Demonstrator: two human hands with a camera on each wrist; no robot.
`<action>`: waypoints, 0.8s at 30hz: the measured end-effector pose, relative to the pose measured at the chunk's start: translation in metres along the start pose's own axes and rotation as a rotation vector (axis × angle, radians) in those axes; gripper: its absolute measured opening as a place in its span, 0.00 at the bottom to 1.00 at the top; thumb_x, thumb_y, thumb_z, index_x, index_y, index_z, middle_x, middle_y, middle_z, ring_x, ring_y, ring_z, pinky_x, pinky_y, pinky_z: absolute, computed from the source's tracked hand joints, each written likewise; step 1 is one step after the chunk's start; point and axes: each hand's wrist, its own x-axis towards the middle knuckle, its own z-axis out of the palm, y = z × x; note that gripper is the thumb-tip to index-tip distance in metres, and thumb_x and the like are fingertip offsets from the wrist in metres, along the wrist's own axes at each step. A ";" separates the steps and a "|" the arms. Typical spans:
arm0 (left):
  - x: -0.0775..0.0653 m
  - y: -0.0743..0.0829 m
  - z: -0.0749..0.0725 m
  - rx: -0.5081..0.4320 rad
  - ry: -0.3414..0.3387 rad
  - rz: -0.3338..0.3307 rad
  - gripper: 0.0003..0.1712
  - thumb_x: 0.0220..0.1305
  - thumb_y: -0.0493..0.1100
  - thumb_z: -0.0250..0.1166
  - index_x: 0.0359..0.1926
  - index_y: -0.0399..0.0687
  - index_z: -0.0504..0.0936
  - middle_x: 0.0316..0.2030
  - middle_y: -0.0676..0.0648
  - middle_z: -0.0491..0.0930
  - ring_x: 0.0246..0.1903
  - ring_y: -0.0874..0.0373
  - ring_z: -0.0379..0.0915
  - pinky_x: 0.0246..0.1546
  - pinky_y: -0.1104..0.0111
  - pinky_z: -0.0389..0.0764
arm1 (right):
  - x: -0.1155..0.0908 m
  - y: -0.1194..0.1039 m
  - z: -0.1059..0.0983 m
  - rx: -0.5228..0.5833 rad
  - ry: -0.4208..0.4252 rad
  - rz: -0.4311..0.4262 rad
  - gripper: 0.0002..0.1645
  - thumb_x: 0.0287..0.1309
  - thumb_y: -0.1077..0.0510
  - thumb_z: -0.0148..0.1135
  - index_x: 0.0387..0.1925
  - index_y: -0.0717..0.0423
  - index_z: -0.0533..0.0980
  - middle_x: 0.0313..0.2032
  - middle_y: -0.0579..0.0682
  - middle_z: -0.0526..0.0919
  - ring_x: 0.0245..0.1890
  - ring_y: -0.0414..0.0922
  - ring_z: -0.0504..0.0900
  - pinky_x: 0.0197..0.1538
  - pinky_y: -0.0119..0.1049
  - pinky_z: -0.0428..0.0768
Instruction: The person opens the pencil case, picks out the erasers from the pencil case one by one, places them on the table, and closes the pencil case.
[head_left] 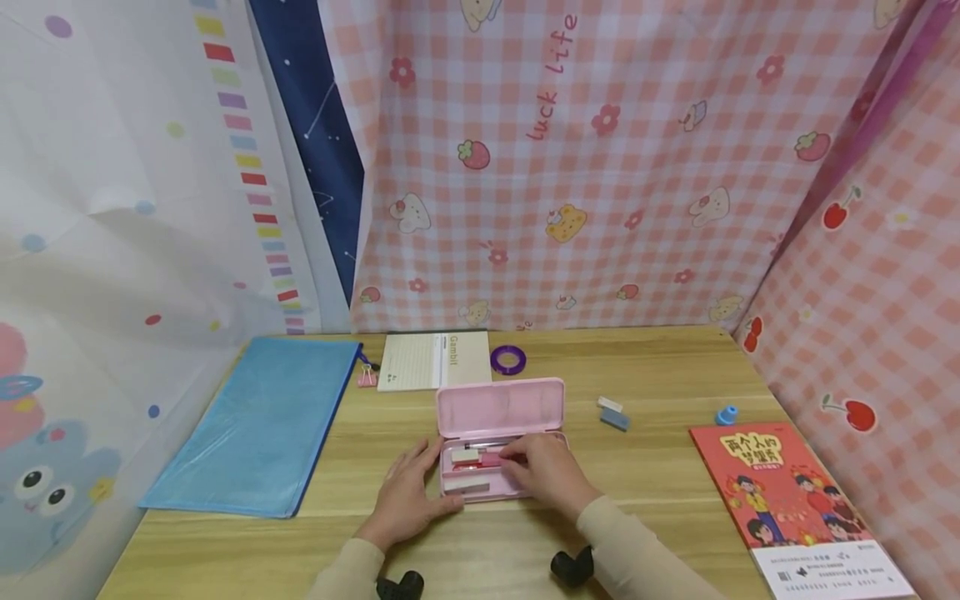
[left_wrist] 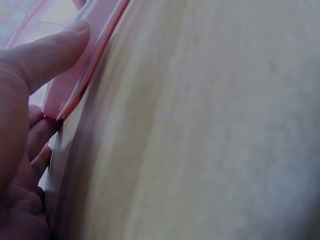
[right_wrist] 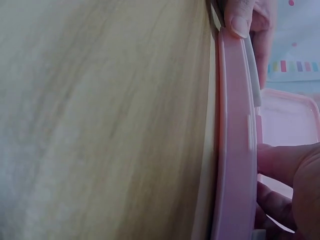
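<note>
An open pink pencil case (head_left: 500, 408) stands on the table, its lid raised at the back. Inside it lie a whitish eraser (head_left: 465, 456), a grey-white strip (head_left: 467, 484) along the front and some slim items behind. My left hand (head_left: 408, 492) holds the case's left end. In the left wrist view its thumb (left_wrist: 60, 50) lies against the front wall, with other fingers round the corner. My right hand (head_left: 551, 471) reaches into the right half, thumb and forefinger pinching the end of a pink item (head_left: 491, 459). The right wrist view hides these fingertips behind the case's wall.
Right of the case lie a blue-grey eraser (head_left: 614, 418), a white piece (head_left: 610, 404), a blue cone-shaped item (head_left: 726, 415) and a red book (head_left: 780, 492). Behind are a notebook (head_left: 420, 362), a purple ring (head_left: 508, 360) and a pink clip (head_left: 367, 377). A blue folder (head_left: 262, 425) lies left.
</note>
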 end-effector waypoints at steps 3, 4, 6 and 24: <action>0.000 0.000 0.000 0.003 0.000 -0.002 0.58 0.45 0.66 0.72 0.72 0.47 0.59 0.70 0.36 0.59 0.69 0.39 0.51 0.69 0.42 0.46 | 0.001 -0.001 0.000 0.016 0.000 0.001 0.07 0.56 0.54 0.68 0.37 0.47 0.86 0.35 0.42 0.85 0.37 0.40 0.80 0.46 0.41 0.79; 0.000 0.001 0.000 0.004 -0.001 -0.004 0.58 0.45 0.66 0.72 0.72 0.47 0.60 0.70 0.36 0.59 0.69 0.39 0.51 0.69 0.43 0.46 | 0.001 -0.002 0.000 0.022 -0.002 0.003 0.06 0.56 0.55 0.68 0.37 0.47 0.85 0.35 0.42 0.85 0.37 0.40 0.80 0.46 0.40 0.79; 0.000 0.002 0.000 0.001 -0.003 -0.010 0.59 0.44 0.66 0.73 0.72 0.47 0.60 0.70 0.36 0.58 0.69 0.39 0.51 0.69 0.43 0.46 | 0.001 -0.002 0.000 0.046 -0.007 0.011 0.06 0.55 0.56 0.69 0.36 0.48 0.85 0.34 0.42 0.84 0.36 0.39 0.79 0.45 0.39 0.79; -0.001 0.004 0.000 -0.004 -0.007 -0.020 0.58 0.45 0.65 0.73 0.72 0.47 0.60 0.70 0.36 0.58 0.69 0.38 0.50 0.68 0.41 0.45 | 0.001 -0.001 -0.009 0.100 -0.025 0.019 0.07 0.57 0.57 0.67 0.38 0.50 0.81 0.36 0.41 0.79 0.39 0.39 0.77 0.46 0.39 0.79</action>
